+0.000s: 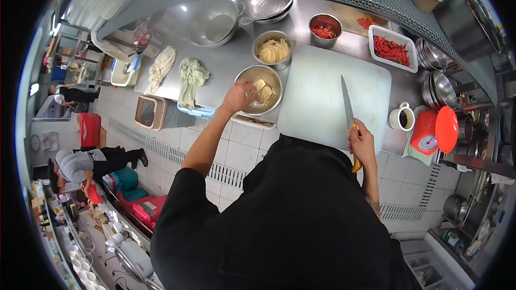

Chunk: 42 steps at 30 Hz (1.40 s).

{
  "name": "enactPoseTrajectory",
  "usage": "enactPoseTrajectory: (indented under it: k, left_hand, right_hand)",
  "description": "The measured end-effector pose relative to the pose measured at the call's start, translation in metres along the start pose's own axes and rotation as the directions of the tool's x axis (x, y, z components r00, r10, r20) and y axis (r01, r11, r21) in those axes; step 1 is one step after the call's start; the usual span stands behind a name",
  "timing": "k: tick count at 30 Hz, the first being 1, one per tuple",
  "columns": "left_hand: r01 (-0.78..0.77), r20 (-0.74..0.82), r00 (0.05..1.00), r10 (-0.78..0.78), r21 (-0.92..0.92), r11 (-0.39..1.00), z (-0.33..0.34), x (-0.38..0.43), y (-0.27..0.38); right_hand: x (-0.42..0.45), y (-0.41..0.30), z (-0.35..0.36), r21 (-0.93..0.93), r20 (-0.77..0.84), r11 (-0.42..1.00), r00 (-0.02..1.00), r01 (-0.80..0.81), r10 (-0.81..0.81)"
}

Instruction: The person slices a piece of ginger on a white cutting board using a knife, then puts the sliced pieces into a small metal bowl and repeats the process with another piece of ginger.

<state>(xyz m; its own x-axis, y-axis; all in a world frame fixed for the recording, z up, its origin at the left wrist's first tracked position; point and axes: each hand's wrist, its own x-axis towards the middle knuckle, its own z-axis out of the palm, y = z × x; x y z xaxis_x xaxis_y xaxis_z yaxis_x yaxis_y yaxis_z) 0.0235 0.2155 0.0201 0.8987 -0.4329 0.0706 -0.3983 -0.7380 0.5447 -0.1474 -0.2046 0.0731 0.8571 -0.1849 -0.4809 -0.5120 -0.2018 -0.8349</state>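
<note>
My left hand (242,94) is over the left rim of a steel bowl (279,98) with peeled pale pieces (265,93) in it; its fingers are blurred, and whether they hold a piece does not show. In my right hand (361,139) is a kitchen knife (347,102) by its yellow handle, the blade lying over a white cutting board (314,88) and pointing away from me. Behind the bowl stands a steel pot (256,57) of pale julienned strips (274,50). Chopped red chillies (323,32) fill part of another pot (325,43) beyond the board.
A white basket (393,63) of whole red chillies stands at the back right. Right of the board are a mug (401,117) with dark liquid and a red kitchen scale (423,131). Two cloths (192,78) (161,68) lie left. Two people (76,167) (72,94) are farther left.
</note>
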Motion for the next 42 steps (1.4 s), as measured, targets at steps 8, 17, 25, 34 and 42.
enactPoseTrajectory:
  k: [8, 17, 25, 34, 42]
  left_hand:
    - [0.372, 0.148, 0.900, -0.410, 0.233, 0.899, 0.012, 0.054, 0.020]
    - [0.198, 0.185, 0.968, -0.168, -0.978, 0.065, -0.053, 0.030, 0.118]
    - [0.301, 0.293, 0.954, -0.068, -0.928, 0.220, 0.018, 0.036, 0.212]
    - [0.416, 0.140, 0.909, -0.392, -0.305, 0.857, 0.152, 0.021, 0.222]
    - [-0.066, -0.083, 0.996, 0.037, -0.384, 0.921, 0.136, 0.005, 0.209]
  right_hand:
    - [0.004, 0.002, -0.003, -0.093, 0.036, 0.992, 0.996, 0.081, -0.078]
    - [-0.004, 0.022, -0.012, 0.062, -0.012, 0.998, 1.000, 0.022, -0.021]
    - [-0.009, 0.033, -0.038, 0.058, 0.155, 0.994, 0.984, -0.098, 0.088]
    - [-0.013, 0.028, -0.053, -0.277, 0.270, 0.959, 0.953, -0.058, 0.136]
    - [-0.011, 0.027, -0.061, -0.412, 0.300, 0.911, 0.947, 0.020, 0.115]
